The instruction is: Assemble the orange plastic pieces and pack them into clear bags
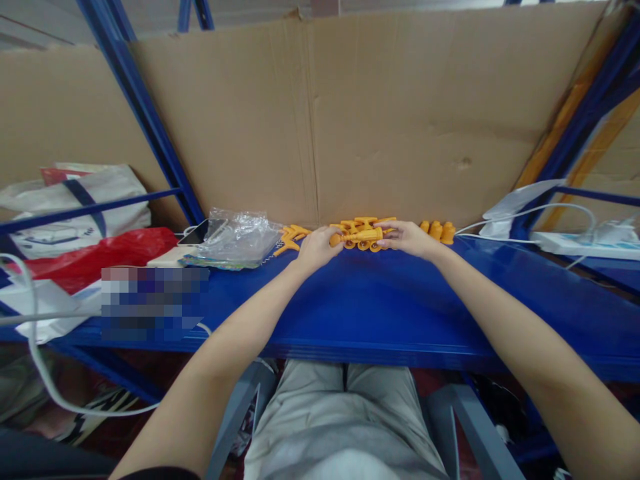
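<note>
Both of my hands meet over the far part of the blue tabletop (380,300). A long, yellow-orange plastic piece (364,235) lies level between them. My left hand (319,248) is closed, pinching its rounded left end. At the right end, the fingers and thumb of my right hand (409,239) are closed on its narrow tip. Just behind and under it are several more yellow plastic parts (367,221), some with round open ends. Forked yellow pieces (289,239) lie left of my left hand. Several rounded yellow pieces (438,231) stand right of my right hand.
A tall cardboard sheet (315,120) closes off the back. To the left lie clear plastic packaging (240,237), a red plastic bag (115,257) and a cloth bag (85,207). At right sits a white power strip (585,245) with cables. Blue metal posts (145,113) frame the table.
</note>
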Demonstrator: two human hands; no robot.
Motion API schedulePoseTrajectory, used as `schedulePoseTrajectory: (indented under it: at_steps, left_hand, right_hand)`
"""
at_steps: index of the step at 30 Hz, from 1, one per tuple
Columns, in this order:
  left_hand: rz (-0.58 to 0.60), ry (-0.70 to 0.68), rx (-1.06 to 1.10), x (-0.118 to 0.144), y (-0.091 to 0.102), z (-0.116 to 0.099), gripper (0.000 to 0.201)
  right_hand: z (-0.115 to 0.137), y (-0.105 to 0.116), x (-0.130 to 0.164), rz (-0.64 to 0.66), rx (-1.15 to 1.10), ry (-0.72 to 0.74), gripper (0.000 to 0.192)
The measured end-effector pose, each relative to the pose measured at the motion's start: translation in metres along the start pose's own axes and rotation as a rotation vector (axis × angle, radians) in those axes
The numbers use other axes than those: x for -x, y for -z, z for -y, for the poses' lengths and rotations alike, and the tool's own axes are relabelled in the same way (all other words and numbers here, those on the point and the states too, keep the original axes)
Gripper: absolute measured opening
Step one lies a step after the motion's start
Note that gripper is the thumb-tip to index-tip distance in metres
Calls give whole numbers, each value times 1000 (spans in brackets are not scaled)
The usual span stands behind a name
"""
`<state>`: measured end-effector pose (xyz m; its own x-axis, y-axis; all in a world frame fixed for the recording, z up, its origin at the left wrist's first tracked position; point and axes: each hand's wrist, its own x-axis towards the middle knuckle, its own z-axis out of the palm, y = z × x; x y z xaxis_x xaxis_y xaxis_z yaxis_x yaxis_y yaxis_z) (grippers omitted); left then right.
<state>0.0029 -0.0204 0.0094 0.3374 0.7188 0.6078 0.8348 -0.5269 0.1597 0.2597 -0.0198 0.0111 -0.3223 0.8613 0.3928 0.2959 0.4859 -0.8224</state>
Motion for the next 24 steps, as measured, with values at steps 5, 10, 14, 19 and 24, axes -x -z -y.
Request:
schedulePoseTrajectory:
  at_steps: [5, 10, 14, 19, 24]
  left_hand:
    - [-57, -49, 31, 0, -3, 2, 30]
    - [-75, -52, 37, 1, -5, 3, 28]
    - [-77, -38, 27, 1, -5, 4, 26]
    - [-86, -29, 12, 0, -4, 4, 23]
    - [-90, -8, 1, 0, -3, 5, 20]
  right_hand:
    - [5, 0, 2, -57, -63, -48, 47]
    - [19, -6, 8, -64, -42, -123, 36]
    - [27, -15, 9, -108, 5, -205, 48]
    - [27, -20, 7, -129, -25, -259, 45]
    - [14, -18, 4, -75, -158, -188, 33]
